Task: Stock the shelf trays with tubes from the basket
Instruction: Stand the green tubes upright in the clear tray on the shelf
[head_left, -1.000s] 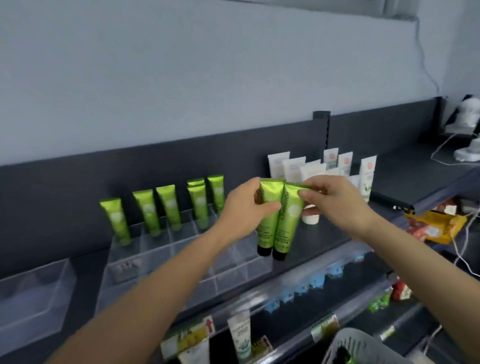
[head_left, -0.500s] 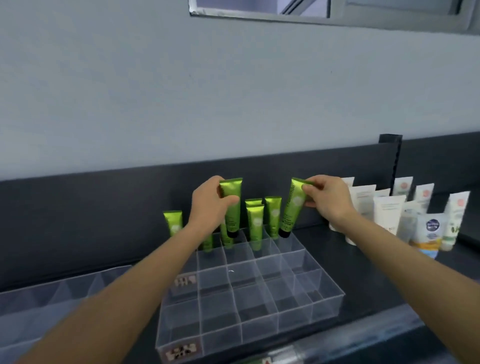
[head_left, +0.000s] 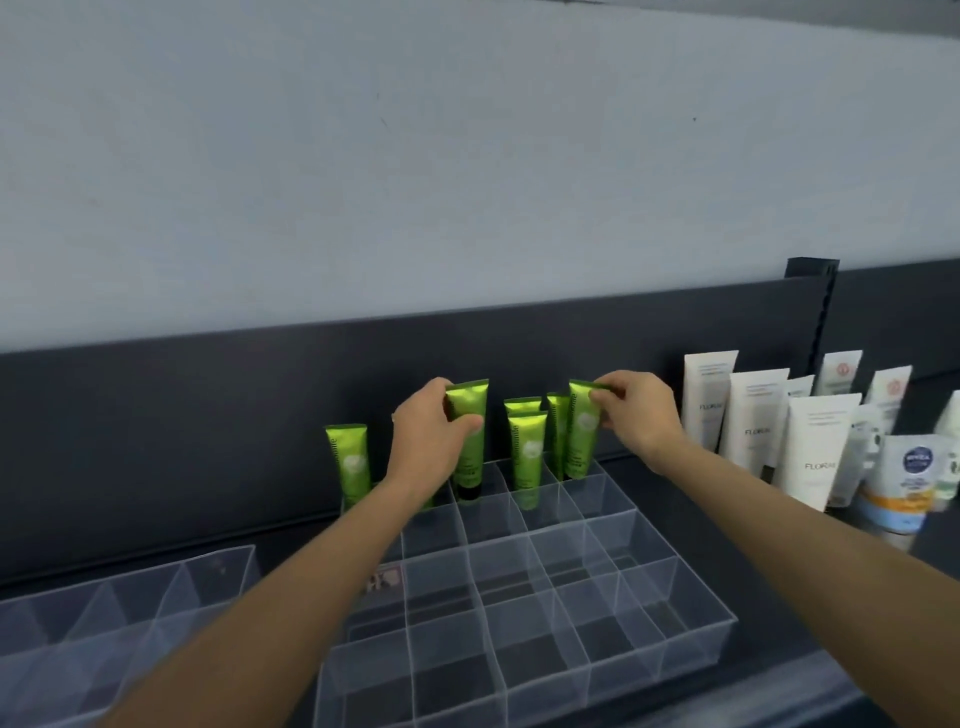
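Gripping the left green tube (head_left: 467, 415) in my left hand (head_left: 428, 447) and pinching the right green tube (head_left: 582, 436) by its top with my right hand (head_left: 641, 415), I see both caps down at the back of the clear tray (head_left: 519, 649). The white tubes (head_left: 808, 452) nearby read FLORA, and the blue-badged tube (head_left: 917, 467) reads NIVEA.

A shop: shelf (head_left: 675, 483) stocked with cosmetic tubes (head_left: 810, 447).

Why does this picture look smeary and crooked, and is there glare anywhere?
In the head view the white tubes at right are smeared, likely by motion; the same view shows the dark back panel sloping, the camera being tilted; its light is soft, with sheen on the green tube in the left hand and on the clear tray.
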